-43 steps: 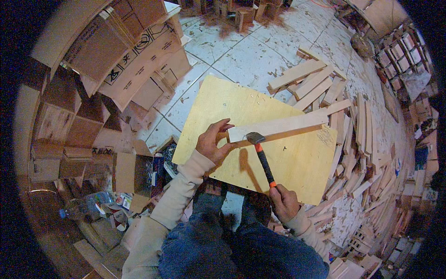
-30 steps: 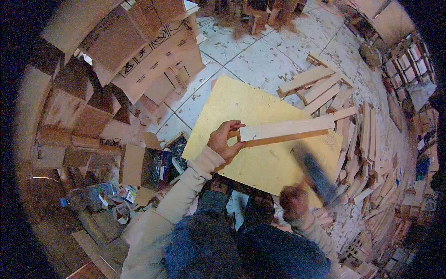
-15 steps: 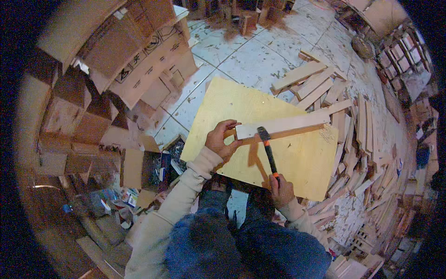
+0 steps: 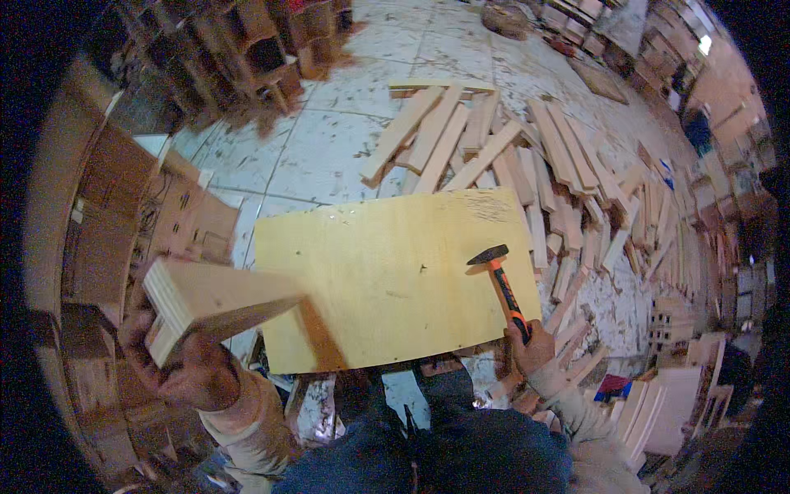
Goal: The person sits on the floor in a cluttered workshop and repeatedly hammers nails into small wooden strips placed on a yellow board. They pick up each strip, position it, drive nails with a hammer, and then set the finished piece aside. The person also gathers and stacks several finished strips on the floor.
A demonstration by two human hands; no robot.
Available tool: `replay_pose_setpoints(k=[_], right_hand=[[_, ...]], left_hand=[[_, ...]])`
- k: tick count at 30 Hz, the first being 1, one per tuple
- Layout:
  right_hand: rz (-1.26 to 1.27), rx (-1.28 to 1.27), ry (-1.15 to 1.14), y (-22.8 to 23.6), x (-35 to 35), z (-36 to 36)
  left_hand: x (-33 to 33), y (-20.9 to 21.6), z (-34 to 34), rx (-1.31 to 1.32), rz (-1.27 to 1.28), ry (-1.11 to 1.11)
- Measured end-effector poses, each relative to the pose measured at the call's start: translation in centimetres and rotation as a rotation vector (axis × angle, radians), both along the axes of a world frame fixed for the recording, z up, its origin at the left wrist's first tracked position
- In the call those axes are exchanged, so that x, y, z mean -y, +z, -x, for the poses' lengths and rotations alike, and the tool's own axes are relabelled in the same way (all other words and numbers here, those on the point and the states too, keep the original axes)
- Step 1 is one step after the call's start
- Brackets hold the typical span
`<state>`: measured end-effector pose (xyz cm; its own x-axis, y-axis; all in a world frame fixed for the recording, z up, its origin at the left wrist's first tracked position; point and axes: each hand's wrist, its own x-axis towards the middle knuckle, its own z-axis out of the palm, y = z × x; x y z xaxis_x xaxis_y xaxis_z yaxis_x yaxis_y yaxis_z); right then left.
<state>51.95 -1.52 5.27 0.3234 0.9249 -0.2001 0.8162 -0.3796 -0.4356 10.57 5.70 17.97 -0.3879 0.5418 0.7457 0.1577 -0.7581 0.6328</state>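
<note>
- Now a pale wooden piece [image 4: 229,298] is slanting at the left of the frame, its layered end facing the lower left.
- The left hand [image 4: 188,372] is gripping that end, its blurred fingers curling around it.
- The right hand [image 4: 534,349], right of the lower middle, is wrapping its fingers around the handle of a hammer [image 4: 504,289], whose head is pointing up the frame.
- A yellow board [image 4: 387,280] is spreading across the middle.
- Wooden strips [image 4: 485,156] are lying heaped toward the upper right.
</note>
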Motion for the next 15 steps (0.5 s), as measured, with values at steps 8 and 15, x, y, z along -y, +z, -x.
replay_pose_setpoints(k=[8, 15], right_hand=[[-0.399, 0.169, 0.198, -1.6, -1.7, 0.1], [-0.442, 0.242, 0.110, -6.3, -13.2, -6.3]], left_hand=[[-8.4, -12.8, -10.2, -1.146, 0.343, -0.204], [-7.0, -17.7, -13.3, -1.144, 0.372, -0.189]])
